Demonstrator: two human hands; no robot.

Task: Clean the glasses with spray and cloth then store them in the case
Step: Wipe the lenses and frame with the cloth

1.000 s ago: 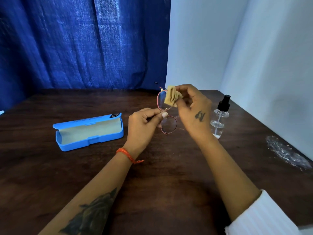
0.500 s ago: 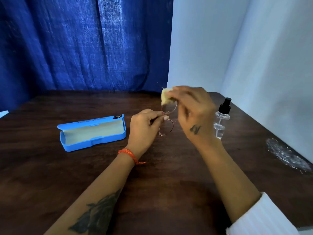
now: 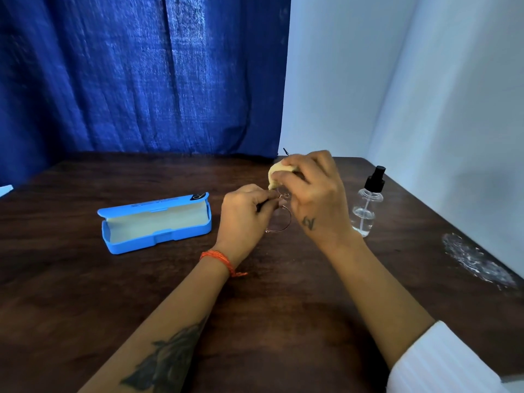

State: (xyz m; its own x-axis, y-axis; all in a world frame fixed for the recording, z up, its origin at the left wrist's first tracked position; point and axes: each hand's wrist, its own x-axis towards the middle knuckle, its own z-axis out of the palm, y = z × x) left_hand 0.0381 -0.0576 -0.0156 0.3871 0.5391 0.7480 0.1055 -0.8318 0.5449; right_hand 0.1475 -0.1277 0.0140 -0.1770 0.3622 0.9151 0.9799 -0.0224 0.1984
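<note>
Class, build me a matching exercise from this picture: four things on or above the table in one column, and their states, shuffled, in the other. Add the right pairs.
Things
1. glasses case
2. spray bottle
3. cloth
4. glasses

States
A. pinched in the right hand, pressed to a lens
B. lying open, lid back
C. held by the left hand above the table
D. standing upright, untouched

Pairs: 1-B, 2-D, 3-A, 4-C
</note>
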